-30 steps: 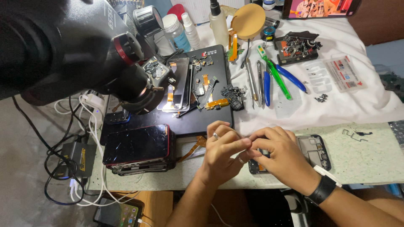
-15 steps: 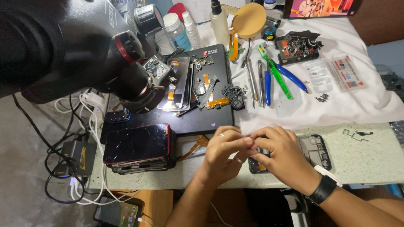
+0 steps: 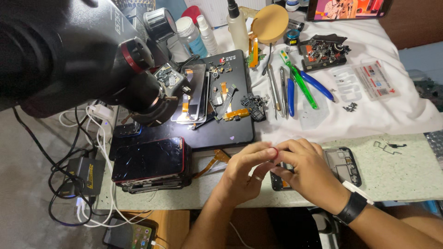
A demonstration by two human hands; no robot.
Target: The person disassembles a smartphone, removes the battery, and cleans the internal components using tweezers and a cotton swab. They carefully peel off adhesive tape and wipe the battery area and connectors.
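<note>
Both grips look pinched together: my left hand (image 3: 247,173) and right hand (image 3: 307,173) meet over the phone frame (image 3: 344,163) near the worktop's (image 3: 406,177) front edge; what they hold I cannot tell.

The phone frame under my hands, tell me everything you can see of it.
The phone frame is a dark, opened phone body lying flat on the pale green mat, back cover off, so inner ribs and cut-outs show. Its right end is in clear view; the rest is hidden beneath the right hand and left hand, which meet above it, fingertips pinched together. Whether the fingers touch the frame cannot be told.
</note>
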